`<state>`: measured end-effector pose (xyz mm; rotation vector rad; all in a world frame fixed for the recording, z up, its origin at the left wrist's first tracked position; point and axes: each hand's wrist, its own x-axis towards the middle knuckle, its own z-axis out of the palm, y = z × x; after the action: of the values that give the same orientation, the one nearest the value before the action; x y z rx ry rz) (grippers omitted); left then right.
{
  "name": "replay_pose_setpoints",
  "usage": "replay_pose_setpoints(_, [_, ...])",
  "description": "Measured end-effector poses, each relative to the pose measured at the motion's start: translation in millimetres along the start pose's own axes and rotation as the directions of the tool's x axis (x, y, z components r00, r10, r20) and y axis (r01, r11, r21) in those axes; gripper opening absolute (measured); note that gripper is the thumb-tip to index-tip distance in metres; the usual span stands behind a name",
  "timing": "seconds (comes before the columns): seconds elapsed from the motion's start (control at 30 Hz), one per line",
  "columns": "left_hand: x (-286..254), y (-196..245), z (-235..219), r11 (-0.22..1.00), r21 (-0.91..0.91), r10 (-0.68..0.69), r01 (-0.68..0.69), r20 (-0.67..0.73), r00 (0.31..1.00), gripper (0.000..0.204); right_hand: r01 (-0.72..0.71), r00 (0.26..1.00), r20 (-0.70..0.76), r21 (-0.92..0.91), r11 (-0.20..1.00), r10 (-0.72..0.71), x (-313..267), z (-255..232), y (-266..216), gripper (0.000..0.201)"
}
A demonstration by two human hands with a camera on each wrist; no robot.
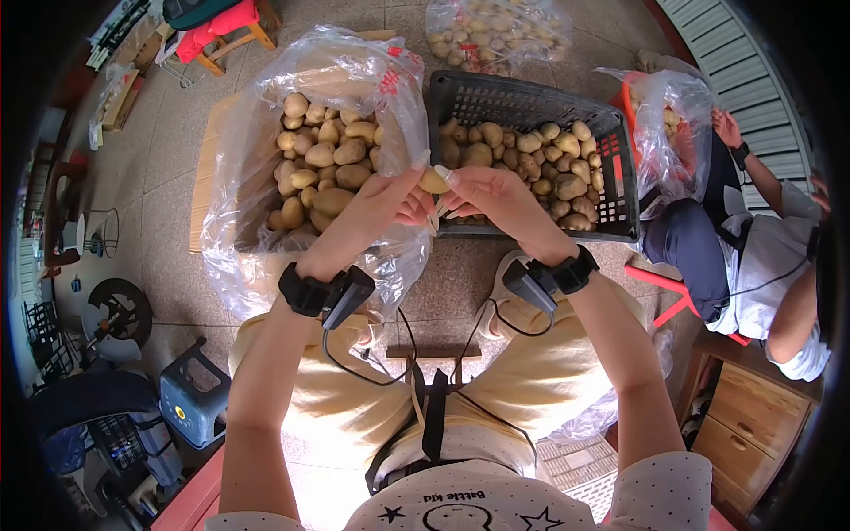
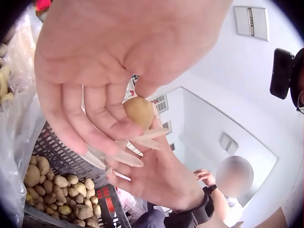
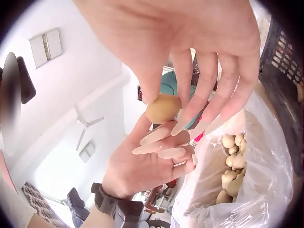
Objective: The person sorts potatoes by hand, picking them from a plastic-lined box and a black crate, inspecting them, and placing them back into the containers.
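A small potato [image 1: 433, 181] is held between both hands, above where the box and crate meet. My left hand [image 1: 382, 205] and right hand [image 1: 500, 199] pinch it from either side. The left wrist view shows the potato [image 2: 138, 113] at the left hand's [image 2: 95, 95] thumb and finger. In the right wrist view the right hand's [image 3: 204, 61] thumb and index finger grip the potato [image 3: 163, 108], its other fingers spread. Potatoes [image 1: 323, 155] fill the plastic-lined box [image 1: 221, 177] on the left; more potatoes [image 1: 567, 164] lie in the black crate [image 1: 531, 88] on the right.
A bag of potatoes [image 1: 496, 35] lies behind the crate. At the right, another person [image 1: 761, 257] sits beside a red container with a plastic bag [image 1: 673, 124]. A blue stool [image 1: 193, 396] stands at the lower left, a wooden cabinet [image 1: 748, 425] at the lower right.
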<state>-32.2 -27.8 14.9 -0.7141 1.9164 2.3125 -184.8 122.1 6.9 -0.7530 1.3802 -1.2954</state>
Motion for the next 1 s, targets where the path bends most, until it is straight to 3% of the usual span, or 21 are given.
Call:
replay_pose_setpoints(0.17, [1.0,-1.1,-1.8,0.999,0.026,0.024,-0.026,0.054,0.998,0.047,-0.113,0.993,-0.025,0.039,0.993,0.114,-0.6,1.1,1.1,0.041])
replay_pose_setpoints(0.5, [-0.2,1.9,-3.0,0.999,0.048,-0.023,0.017,0.107,0.994,0.044,-0.184,0.982,-0.027,0.120,0.976,0.189,-0.2,-2.2,2.4,0.046])
replay_pose_setpoints(0.6, [-2.3,3.0,-6.6,0.999,0.035,-0.022,0.019,0.085,0.996,0.040,-0.209,0.977,-0.014,0.155,0.966,0.214,-0.8,-1.9,-1.3,0.049])
replay_pose_setpoints(0.67, [-3.7,3.8,-7.6,0.980,0.200,-0.002,0.011,-0.048,0.999,0.034,-0.234,0.971,-0.014,0.183,0.955,0.240,-0.6,-2.2,-2.2,0.052])
replay_pose_setpoints(0.7, [-3.5,0.7,-8.4,0.980,0.200,-0.001,0.011,-0.048,0.999,0.034,-0.233,0.971,-0.014,0.183,0.955,0.240,-0.9,-1.9,-2.6,0.052])
replay_pose_setpoints(0.77, [-2.8,-8.2,-9.9,0.964,0.228,0.157,-0.139,-0.064,0.985,0.031,-0.244,0.965,-0.051,0.189,0.951,0.258,-1.4,-0.6,-3.0,0.052])
replay_pose_setpoints(0.8, [-3.4,-5.5,-6.8,0.963,0.229,0.158,-0.139,-0.066,0.985,0.031,-0.244,0.965,-0.049,0.189,0.951,0.257,-1.3,-0.5,-2.5,0.052])
replay_pose_setpoints(0.87, [-4.2,2.0,3.4,0.904,0.335,0.292,-0.265,-0.032,0.956,0.036,-0.258,0.963,-0.027,0.186,0.948,0.268,-1.0,-0.7,-0.8,0.051])
replay_pose_setpoints(1.0, [-6.1,3.3,7.4,0.921,0.331,0.208,-0.203,0.020,0.978,0.044,-0.305,0.948,-0.028,0.204,0.930,0.317,1.3,-0.9,1.0,0.050])
